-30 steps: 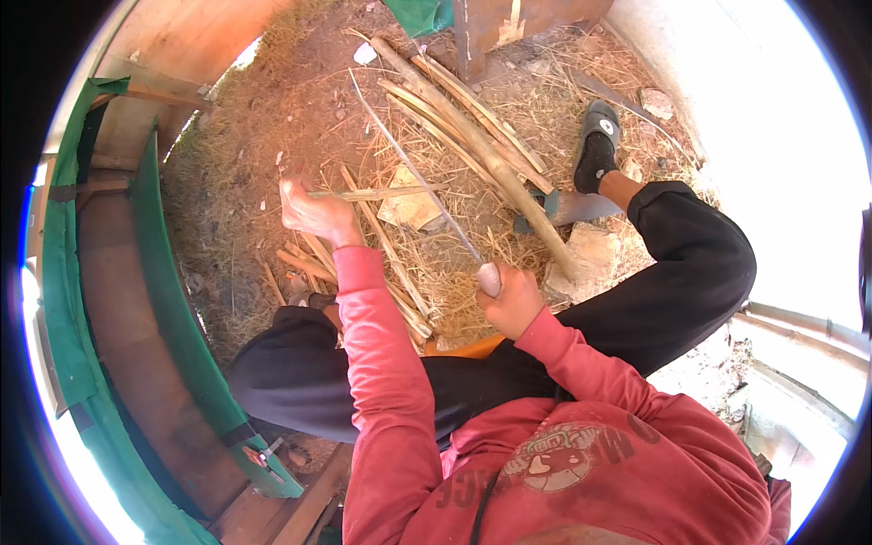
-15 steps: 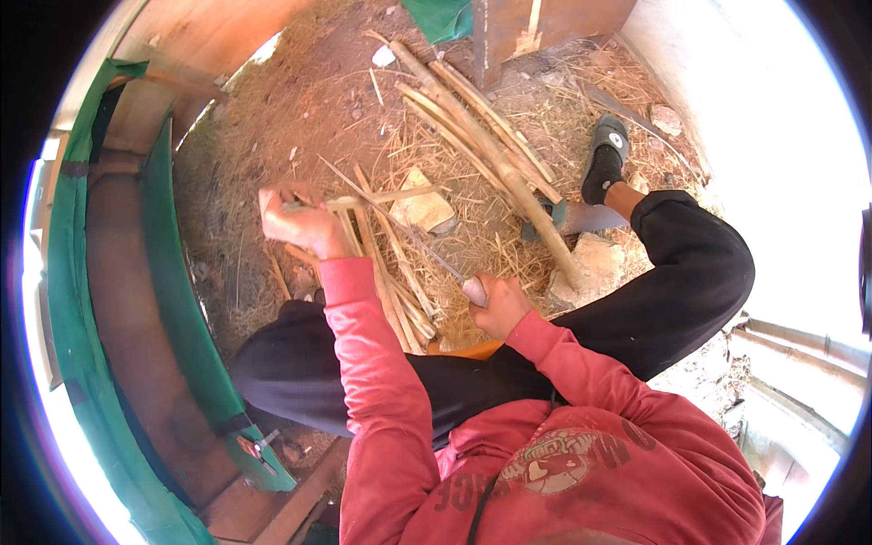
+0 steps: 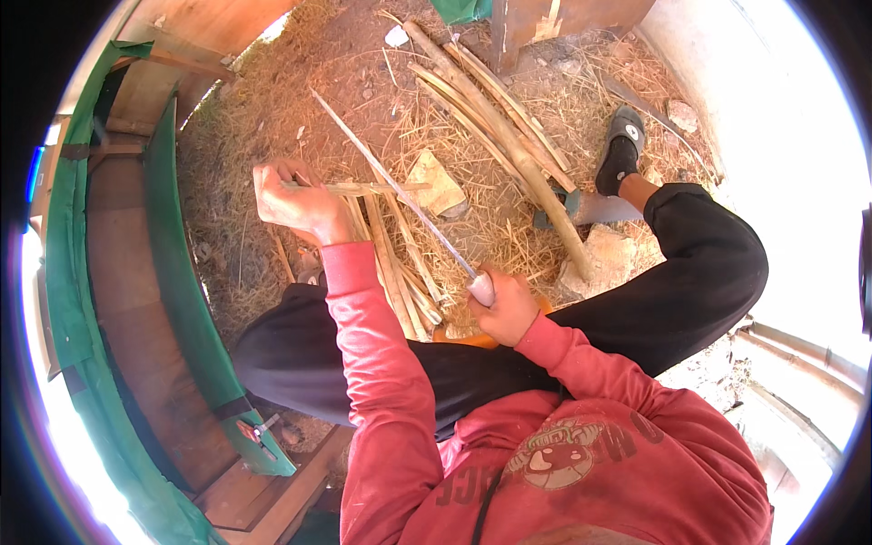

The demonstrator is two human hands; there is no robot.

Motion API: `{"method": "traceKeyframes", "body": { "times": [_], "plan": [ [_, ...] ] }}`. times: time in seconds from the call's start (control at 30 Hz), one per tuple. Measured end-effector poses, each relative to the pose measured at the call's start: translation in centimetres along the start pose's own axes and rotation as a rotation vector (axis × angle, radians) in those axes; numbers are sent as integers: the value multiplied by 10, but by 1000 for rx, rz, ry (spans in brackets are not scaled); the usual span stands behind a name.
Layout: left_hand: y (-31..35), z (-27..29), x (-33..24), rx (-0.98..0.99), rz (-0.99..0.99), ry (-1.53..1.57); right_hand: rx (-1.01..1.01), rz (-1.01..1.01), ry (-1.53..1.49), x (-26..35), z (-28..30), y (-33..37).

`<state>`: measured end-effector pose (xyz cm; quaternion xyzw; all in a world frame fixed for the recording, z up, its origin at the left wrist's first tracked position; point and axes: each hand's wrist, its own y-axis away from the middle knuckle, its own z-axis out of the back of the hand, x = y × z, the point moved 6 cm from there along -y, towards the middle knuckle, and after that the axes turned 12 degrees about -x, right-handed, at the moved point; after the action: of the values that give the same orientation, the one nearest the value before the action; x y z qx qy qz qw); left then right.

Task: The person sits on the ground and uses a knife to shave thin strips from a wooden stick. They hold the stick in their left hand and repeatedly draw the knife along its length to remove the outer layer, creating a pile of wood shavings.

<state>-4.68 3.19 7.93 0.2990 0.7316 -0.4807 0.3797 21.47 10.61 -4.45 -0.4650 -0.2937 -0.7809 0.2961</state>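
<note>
My right hand [image 3: 510, 309] is closed around the pale handle of a long, thin-bladed machete [image 3: 350, 132]. Its blade slants away to the far left and crosses over a short, split wooden stick [image 3: 354, 189]. One end of that stick is gripped in my closed left hand [image 3: 300, 204]; the other end points right, over a pale yellowish stone [image 3: 436, 186]. Whether blade and stick touch, I cannot tell. Below the left hand, several split sticks [image 3: 386, 259] lie in a bundle running toward my lap.
A long thick pole [image 3: 495, 127] and several thinner sticks [image 3: 522, 118] lie beyond the stone on straw-strewn ground, the pole's near end by a pale rock [image 3: 604, 259]. Green-edged wooden boards [image 3: 173, 291] stand at the left. A white wall [image 3: 763, 118] rises at the right.
The machete's blade has swung up and away from me, its tip now farther off. The stick in my left hand has shifted slightly. The whole view has moved a little.
</note>
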Motion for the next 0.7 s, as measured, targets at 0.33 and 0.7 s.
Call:
{"method": "traceKeyframes", "body": {
  "times": [0.33,0.7],
  "plan": [
    [2,14,0,-99,-139,-101,4,108,122,-9,-13,3],
    [-12,23,14,-147,-79,-127,34,-20,151,-23,-17,-8]
  ]
}}
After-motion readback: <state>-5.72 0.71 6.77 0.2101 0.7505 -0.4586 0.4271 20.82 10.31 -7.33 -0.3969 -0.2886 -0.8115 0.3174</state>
